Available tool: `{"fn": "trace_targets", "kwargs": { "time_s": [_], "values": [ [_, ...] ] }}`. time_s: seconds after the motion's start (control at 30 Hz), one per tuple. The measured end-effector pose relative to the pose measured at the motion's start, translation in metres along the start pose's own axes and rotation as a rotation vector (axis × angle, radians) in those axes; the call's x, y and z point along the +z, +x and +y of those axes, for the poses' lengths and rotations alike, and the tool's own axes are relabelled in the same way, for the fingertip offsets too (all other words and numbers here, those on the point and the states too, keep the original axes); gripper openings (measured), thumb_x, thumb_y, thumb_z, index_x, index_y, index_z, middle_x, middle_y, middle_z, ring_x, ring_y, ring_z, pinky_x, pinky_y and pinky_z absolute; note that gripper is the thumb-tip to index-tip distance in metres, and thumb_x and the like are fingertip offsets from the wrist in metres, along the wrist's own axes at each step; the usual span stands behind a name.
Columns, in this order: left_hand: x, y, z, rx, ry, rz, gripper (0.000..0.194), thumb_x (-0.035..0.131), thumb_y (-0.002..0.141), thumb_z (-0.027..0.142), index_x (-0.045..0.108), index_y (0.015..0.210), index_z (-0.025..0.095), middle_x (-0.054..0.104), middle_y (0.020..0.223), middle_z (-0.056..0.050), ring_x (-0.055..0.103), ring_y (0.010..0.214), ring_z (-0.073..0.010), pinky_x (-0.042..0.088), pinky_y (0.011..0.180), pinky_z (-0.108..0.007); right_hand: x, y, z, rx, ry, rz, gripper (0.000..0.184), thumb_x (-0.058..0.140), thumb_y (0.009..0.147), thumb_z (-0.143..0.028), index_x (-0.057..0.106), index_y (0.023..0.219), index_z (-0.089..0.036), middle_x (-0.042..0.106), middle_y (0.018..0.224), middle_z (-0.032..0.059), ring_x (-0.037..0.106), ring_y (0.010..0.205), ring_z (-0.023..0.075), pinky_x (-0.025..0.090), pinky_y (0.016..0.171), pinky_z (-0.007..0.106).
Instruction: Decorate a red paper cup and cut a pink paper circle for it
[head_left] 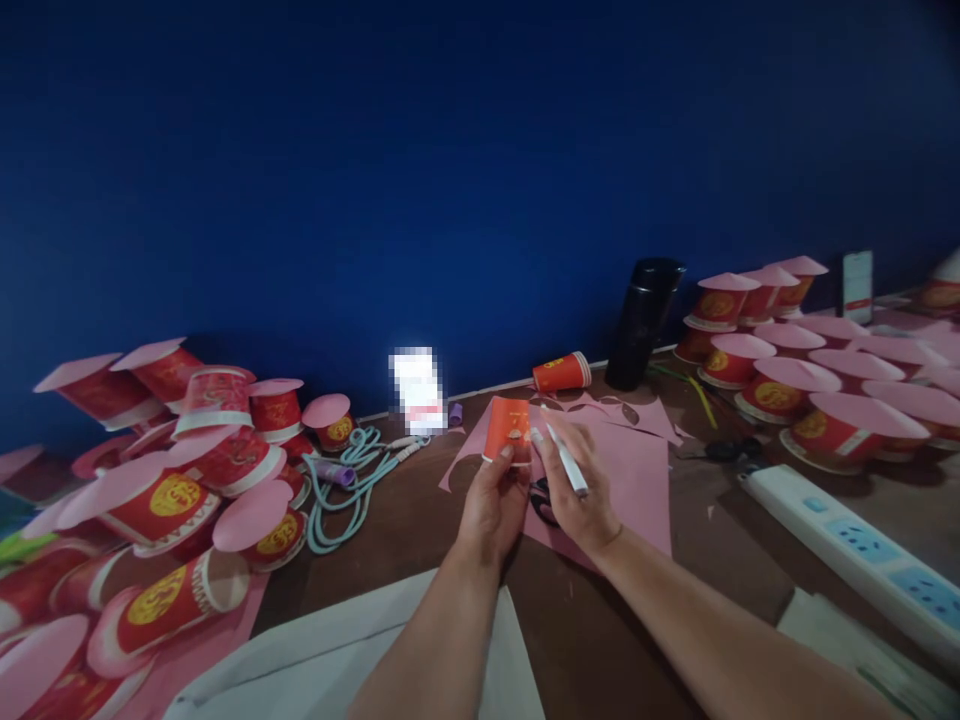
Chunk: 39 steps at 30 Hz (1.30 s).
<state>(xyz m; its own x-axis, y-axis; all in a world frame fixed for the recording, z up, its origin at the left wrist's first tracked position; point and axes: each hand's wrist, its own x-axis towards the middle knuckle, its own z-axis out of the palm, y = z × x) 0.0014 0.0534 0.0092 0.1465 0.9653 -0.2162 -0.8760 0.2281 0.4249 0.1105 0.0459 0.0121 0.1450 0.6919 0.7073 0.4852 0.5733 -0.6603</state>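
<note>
A red paper cup is gripped from below by my left hand, its base end towards me. My right hand is closed round a white marker, just to the right of the cup. The marker's tip points towards the cup; I cannot tell whether it touches. Beneath both hands lies a cut sheet of pink paper. Scissors with dark handles rest on that sheet, partly covered by my right hand.
Red cups topped with pink paper discs stand in groups at left and right. Behind the paper are a lying red cup and a black bottle. A blue cable lies left, a power strip right.
</note>
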Motion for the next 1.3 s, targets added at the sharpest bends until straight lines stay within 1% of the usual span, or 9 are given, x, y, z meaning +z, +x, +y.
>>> {"fn": "trace_targets", "kwargs": {
  "time_s": [0.23,0.37,0.5,0.63,0.8,0.9,1.0,1.13,1.3],
  "values": [
    [-0.003,0.005,0.003,-0.083,-0.082,0.009,0.011,0.064,0.079,0.011,0.068,0.089,0.012,0.071,0.095,-0.008,0.066,0.082,-0.0120,0.051,0.073,-0.020,0.002,-0.007,-0.003,-0.015,0.023,-0.056,0.035,0.047,0.092,-0.021,0.052,0.126,-0.028,0.062,0.113,0.0084,0.059,0.107,0.0236,0.050,0.093,0.045],
    [-0.002,0.005,0.005,-0.127,-0.144,0.033,0.009,0.065,0.079,0.016,0.069,0.087,0.014,0.071,0.092,-0.008,0.068,0.084,-0.0151,0.053,0.081,-0.026,0.001,-0.006,-0.002,0.018,0.002,-0.042,0.032,0.047,0.092,-0.023,0.053,0.123,-0.028,0.063,0.111,0.0083,0.061,0.104,0.0243,0.053,0.089,0.044],
    [0.000,0.004,0.008,-0.153,-0.174,0.079,0.009,0.061,0.083,0.018,0.068,0.087,0.015,0.073,0.087,-0.008,0.069,0.080,-0.0163,0.056,0.075,-0.028,0.001,-0.007,0.003,0.023,-0.025,0.005,0.026,0.047,0.092,-0.024,0.057,0.116,-0.028,0.065,0.105,0.0075,0.063,0.099,0.0242,0.054,0.087,0.043],
    [0.002,0.004,0.009,-0.111,-0.138,0.185,0.012,0.059,0.085,0.021,0.066,0.090,0.015,0.073,0.093,-0.010,0.070,0.082,-0.0196,0.058,0.066,-0.027,0.003,-0.006,0.013,0.135,0.014,0.037,0.026,0.045,0.094,-0.028,0.055,0.118,-0.028,0.067,0.105,0.0067,0.067,0.094,0.0228,0.056,0.086,0.043],
    [0.003,0.002,0.012,-0.160,-0.173,0.230,0.016,0.057,0.087,0.022,0.066,0.096,0.013,0.074,0.087,-0.009,0.071,0.074,-0.0169,0.059,0.065,-0.024,0.005,-0.003,0.011,0.311,0.245,-0.014,0.042,0.056,0.089,-0.034,0.046,0.129,-0.027,0.064,0.121,0.0081,0.063,0.110,0.0235,0.055,0.091,0.042],
    [0.003,0.000,0.011,-0.199,-0.182,0.215,0.016,0.055,0.088,0.020,0.066,0.097,0.012,0.074,0.086,-0.009,0.071,0.073,-0.0153,0.058,0.063,-0.021,0.007,-0.002,0.006,0.382,0.377,-0.071,0.051,0.062,0.085,-0.035,0.043,0.131,-0.026,0.062,0.124,0.0097,0.063,0.111,0.0235,0.056,0.092,0.041],
    [0.003,-0.003,0.004,-0.180,-0.149,0.189,0.015,0.055,0.089,0.021,0.067,0.093,0.013,0.074,0.088,-0.008,0.070,0.075,-0.0138,0.057,0.063,-0.019,0.007,-0.002,0.008,0.427,0.395,-0.041,0.051,0.062,0.085,-0.036,0.043,0.131,-0.024,0.063,0.121,0.0105,0.064,0.109,0.0233,0.055,0.092,0.042],
    [0.005,-0.010,-0.010,-0.116,-0.017,0.031,0.020,0.065,0.082,0.027,0.068,0.098,0.016,0.071,0.102,-0.008,0.068,0.089,-0.0152,0.054,0.080,-0.024,0.006,-0.003,0.017,0.441,0.326,0.007,0.051,0.056,0.089,-0.038,0.041,0.135,-0.024,0.064,0.115,0.0095,0.065,0.103,0.0217,0.055,0.090,0.042],
    [0.005,-0.014,-0.017,-0.019,0.188,-0.118,0.038,0.074,0.071,0.013,0.066,0.108,0.016,0.070,0.107,-0.007,0.064,0.101,-0.0179,0.045,0.094,-0.029,0.005,-0.006,0.018,0.346,0.218,-0.078,0.048,0.052,0.091,-0.036,0.040,0.136,-0.024,0.061,0.120,0.0104,0.062,0.107,0.0216,0.052,0.094,0.042]
  ]
}}
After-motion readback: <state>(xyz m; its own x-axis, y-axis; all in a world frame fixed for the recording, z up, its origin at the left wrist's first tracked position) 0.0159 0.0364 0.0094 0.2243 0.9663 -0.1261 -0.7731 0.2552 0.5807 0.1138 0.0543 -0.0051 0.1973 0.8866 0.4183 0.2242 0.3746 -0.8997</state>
